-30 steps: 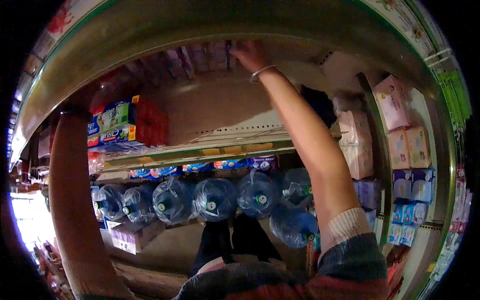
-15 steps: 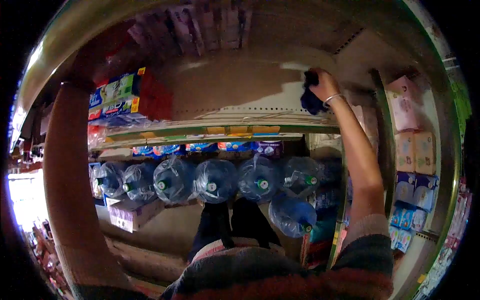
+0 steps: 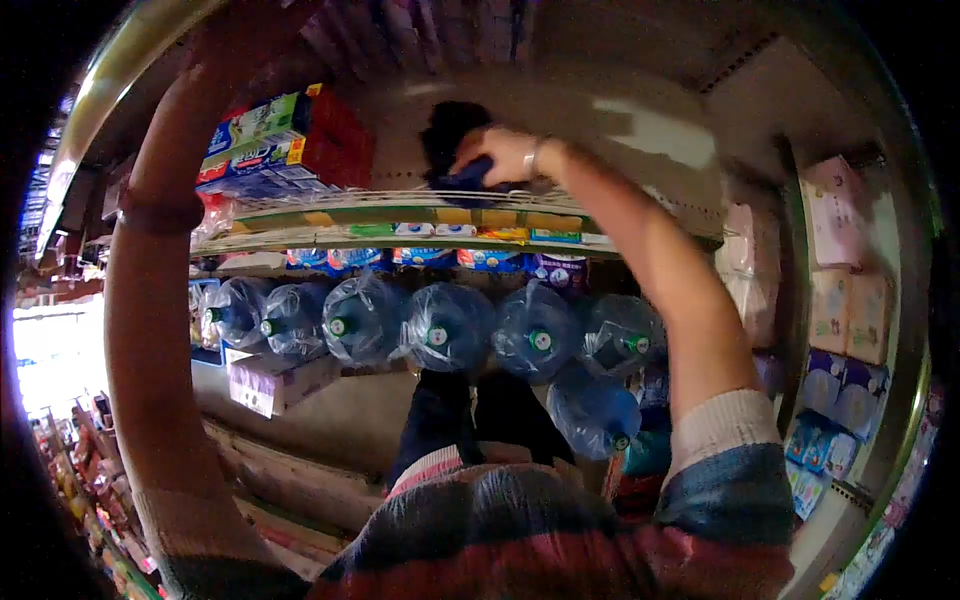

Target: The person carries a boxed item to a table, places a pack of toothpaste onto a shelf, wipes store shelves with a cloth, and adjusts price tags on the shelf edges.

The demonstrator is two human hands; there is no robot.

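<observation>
Head view: right hand closed around a bunched dark cloth, positioned at the wire-edged front of the shelf, to the right of the stacked boxed packs with red ends. Left forearm raised along the left side; its hand is not visible, grip cannot be told. Below the shelf: large blue water bottles, mostly in a row, green-capped.
</observation>
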